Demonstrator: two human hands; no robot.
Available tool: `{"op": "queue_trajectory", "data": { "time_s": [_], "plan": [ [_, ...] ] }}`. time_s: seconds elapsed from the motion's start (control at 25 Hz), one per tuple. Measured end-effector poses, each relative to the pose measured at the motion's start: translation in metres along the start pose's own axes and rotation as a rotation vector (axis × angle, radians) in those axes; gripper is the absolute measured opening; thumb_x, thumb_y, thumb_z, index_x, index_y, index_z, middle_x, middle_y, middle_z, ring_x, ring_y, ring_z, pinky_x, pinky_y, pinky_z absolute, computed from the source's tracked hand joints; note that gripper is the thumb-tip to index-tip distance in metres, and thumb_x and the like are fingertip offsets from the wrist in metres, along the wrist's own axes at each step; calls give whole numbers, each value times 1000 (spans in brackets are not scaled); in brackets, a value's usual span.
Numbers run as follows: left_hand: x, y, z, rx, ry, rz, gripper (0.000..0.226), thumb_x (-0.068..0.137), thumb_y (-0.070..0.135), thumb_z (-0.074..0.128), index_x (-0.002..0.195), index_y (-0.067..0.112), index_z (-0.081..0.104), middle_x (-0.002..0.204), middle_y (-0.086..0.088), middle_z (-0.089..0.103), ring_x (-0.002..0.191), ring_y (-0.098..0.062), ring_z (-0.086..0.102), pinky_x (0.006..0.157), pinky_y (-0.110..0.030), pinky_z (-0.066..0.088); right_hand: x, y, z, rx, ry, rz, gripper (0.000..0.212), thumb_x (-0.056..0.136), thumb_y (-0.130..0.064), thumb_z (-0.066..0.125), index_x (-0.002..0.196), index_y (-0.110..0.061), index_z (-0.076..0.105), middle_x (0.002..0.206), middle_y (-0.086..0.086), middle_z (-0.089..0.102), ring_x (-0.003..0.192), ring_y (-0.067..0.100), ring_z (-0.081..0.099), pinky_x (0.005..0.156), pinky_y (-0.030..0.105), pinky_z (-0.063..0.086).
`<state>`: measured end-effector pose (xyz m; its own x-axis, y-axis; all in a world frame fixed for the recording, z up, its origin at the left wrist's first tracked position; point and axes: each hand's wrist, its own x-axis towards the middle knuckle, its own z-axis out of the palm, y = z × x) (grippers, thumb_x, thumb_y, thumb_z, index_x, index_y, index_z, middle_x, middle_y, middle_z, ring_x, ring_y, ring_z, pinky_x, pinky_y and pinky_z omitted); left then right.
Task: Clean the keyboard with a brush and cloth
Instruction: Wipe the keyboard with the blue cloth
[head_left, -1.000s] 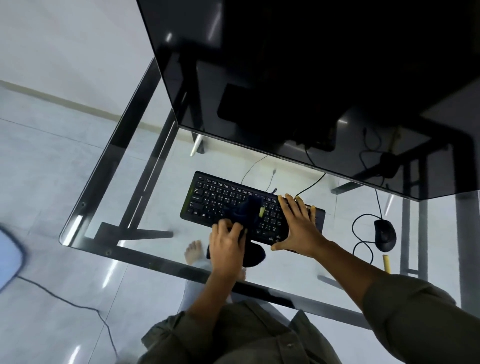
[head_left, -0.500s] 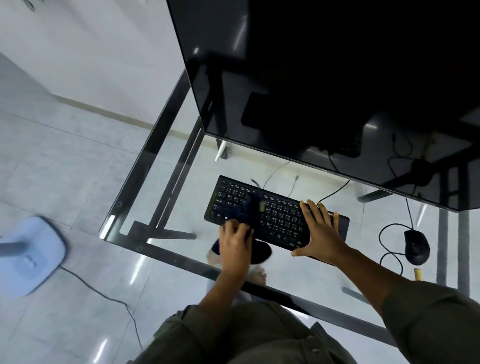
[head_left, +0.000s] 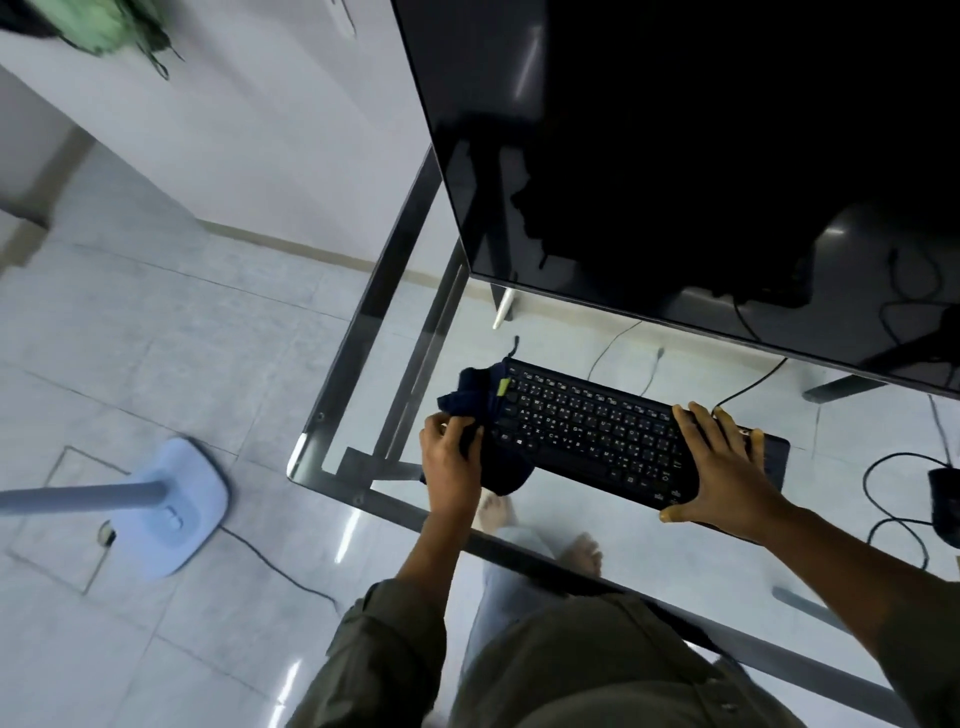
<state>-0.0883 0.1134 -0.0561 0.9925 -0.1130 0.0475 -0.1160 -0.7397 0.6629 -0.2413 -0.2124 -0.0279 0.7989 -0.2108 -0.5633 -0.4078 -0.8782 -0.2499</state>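
The black keyboard (head_left: 597, 431) lay flat on the glass tabletop (head_left: 332, 457), directly below the lower edge of the dark monitor (head_left: 727, 156). Its long axis ran from upper left to lower right in the head view, so the left end sat slightly farther from the person than the right end. The key face pointed up, and the front edge faced the person. A black cable (head_left: 748, 387) left the rear edge near the right end and ran back under the monitor. A dark blue cloth (head_left: 480, 400) was bunched over the left end of the keyboard. Part of it hung over the front left corner, and a small yellow-green tag showed on its upper fold. The left hand (head_left: 452, 457) gripped the cloth with curled fingers, just beside the left end of the keyboard. The right hand (head_left: 722, 467) lay flat on the right end of the keyboard with its fingers straight and spread wide across the keys. Its thumb rested at the front edge. It held nothing. A black mouse (head_left: 943, 501) with a looped cable sat on the tabletop well to the right, partly cut off by the frame edge. Bare feet and the pale tiled floor (head_left: 156, 322) were visible through the glass. A pale blue stand base (head_left: 176, 509) with a grey pole stood on the floor to the left of the tabletop, with a thin cord trailing from it.
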Motion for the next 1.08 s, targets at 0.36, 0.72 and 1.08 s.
{"op": "queue_trajectory", "data": {
  "time_s": [0.36, 0.72, 1.08],
  "plan": [
    [51, 5, -2, 94, -188, 246, 17, 90, 19, 70, 105, 10, 69, 111, -9, 60, 101, -27, 56, 85, -32, 50, 7, 8, 11, -58, 49, -24, 149, 32, -91, 55, 157, -33, -2, 165, 1, 8, 151, 30, 4, 113, 64, 11],
    [56, -3, 5, 32, -141, 207, 21, 90, 23, 69, 109, 14, 67, 113, -7, 60, 100, -26, 59, 86, -43, 55, 5, -1, 5, -46, -5, -6, 150, 38, -85, 70, 156, -35, -9, 166, -1, 0, 152, 27, -4, 116, 64, 4],
    [31, 5, -3, 56, -146, 148, 17, 91, 17, 70, 107, 11, 69, 111, -10, 60, 98, -28, 58, 82, -41, 55, 2, -1, 2, -1, 6, -3, 149, 46, -75, 81, 156, -33, -10, 166, -3, -8, 152, 25, -12, 117, 63, -2]
  ]
}}
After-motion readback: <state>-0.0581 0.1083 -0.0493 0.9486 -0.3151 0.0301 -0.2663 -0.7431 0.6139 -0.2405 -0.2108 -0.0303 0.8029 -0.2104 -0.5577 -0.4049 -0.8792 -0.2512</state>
